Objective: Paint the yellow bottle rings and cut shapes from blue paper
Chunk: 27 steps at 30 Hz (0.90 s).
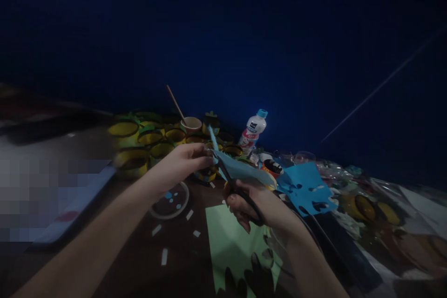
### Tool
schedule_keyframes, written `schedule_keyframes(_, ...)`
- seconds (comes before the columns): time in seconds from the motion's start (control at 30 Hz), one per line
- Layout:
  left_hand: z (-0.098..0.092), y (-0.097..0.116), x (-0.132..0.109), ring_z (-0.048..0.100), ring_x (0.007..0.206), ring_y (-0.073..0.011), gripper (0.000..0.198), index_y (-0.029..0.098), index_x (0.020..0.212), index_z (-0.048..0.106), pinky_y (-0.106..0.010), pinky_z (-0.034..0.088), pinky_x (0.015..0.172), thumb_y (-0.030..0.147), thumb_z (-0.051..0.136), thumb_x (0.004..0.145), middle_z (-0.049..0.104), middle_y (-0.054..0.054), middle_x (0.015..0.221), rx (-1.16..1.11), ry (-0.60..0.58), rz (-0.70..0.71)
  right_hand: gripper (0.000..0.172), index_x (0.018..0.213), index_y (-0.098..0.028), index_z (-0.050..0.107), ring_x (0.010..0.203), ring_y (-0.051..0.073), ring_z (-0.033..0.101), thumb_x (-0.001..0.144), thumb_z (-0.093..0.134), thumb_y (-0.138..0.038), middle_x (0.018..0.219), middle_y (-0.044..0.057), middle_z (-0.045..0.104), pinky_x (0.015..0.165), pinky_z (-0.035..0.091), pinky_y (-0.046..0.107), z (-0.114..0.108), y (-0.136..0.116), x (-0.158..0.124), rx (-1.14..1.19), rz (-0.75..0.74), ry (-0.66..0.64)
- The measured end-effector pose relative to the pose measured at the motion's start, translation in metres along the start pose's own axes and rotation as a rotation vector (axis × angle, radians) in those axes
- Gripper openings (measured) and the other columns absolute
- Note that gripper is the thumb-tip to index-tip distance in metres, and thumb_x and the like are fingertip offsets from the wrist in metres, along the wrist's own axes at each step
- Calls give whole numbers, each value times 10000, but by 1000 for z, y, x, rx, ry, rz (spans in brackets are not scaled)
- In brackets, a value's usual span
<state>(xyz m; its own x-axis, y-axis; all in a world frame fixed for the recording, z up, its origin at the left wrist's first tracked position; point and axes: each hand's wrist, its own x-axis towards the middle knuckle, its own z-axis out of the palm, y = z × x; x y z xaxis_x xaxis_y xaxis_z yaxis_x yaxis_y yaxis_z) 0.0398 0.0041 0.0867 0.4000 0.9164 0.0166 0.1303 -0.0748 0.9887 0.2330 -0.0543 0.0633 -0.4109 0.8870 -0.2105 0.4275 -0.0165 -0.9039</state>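
My left hand (193, 157) pinches the edge of a light blue sheet of paper (244, 170) above the table. My right hand (244, 200) is closed round the dark handles of a pair of scissors (223, 167), whose blades meet the blue paper close to my left fingertips. Beneath my right hand lies a pale green sheet of paper (226, 242), partly in shadow. A round clear lid or dish (186, 202) with small blue paper bits sits below my left wrist.
Several yellow cups (124, 128) crowd the back left, near a bowl (191, 124) with a stick. A bottle with a blue cap (256, 123) stands at the back. Cut-out blue paper (307, 186) lies right, beside clutter. White scraps (164, 257) dot the dark table (139, 270).
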Motion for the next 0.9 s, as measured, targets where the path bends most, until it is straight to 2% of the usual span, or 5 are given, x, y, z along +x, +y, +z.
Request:
schedule_keyframes(0.23,3,-2,1,602,862,-191,179,186,869,642,-281,456,764,223,590,702,682,-22,853,-82,-94,-10,253,842,-160,492,387,72,482,830,519,-411,488,-52,504,401,334,177,-4,-11,-1,32,7,-48)
schedule_keyframes(0.47,19,-8,1,597,865,-186,125,195,815,623,-293,458,768,258,565,723,661,-11,857,-146,-159,-38,328,862,-155,476,356,73,420,869,422,-479,440,-50,495,363,310,179,-12,-14,-11,129,7,-50)
schedule_keyframes(0.57,30,-13,1,589,858,-175,160,186,865,609,-281,447,761,234,534,733,644,-13,874,-144,-231,-68,385,835,-147,489,350,70,420,872,389,-517,437,-39,501,350,296,173,-14,0,-20,236,-2,34)
schedule_keyframes(0.7,42,-18,0,593,830,-184,174,165,856,590,-287,442,736,265,506,742,631,-28,857,-63,-289,-145,442,828,-146,508,309,78,419,841,393,-573,408,-38,494,284,242,160,-16,36,-28,454,40,166)
schedule_keyframes(0.9,49,-17,-1,565,753,-173,187,169,826,597,-266,417,675,291,486,739,613,-8,780,100,-235,-149,472,834,-136,551,319,81,448,784,470,-599,420,-43,470,285,266,158,-22,79,-32,565,244,328)
